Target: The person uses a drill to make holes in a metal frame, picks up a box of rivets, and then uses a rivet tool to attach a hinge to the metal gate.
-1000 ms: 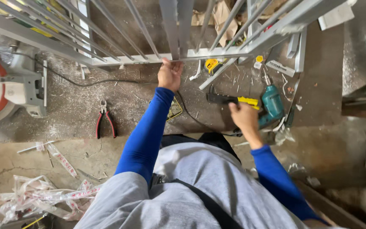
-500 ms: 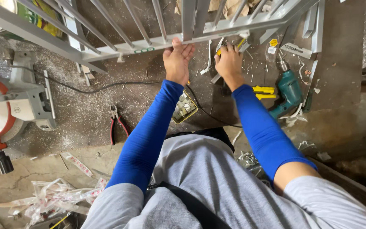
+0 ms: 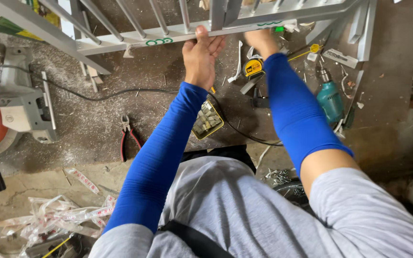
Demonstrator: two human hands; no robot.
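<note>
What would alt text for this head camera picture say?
Both hands, left hand and right hand, grip the lower rail of a grey metal railing frame. On the dusty floor below lie red-handled pliers, a yellow tape measure and a teal drill.

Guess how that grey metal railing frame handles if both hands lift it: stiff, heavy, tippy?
Probably stiff: the railing frame is joined bars and rails. Likely awkward more than heavy; it runs past the picture's edges. The left hand and right hand grip one rail, so it may swing.

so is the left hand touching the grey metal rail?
Touching. The head view shows the left hand with fingers hooked onto the grey metal rail.
</note>
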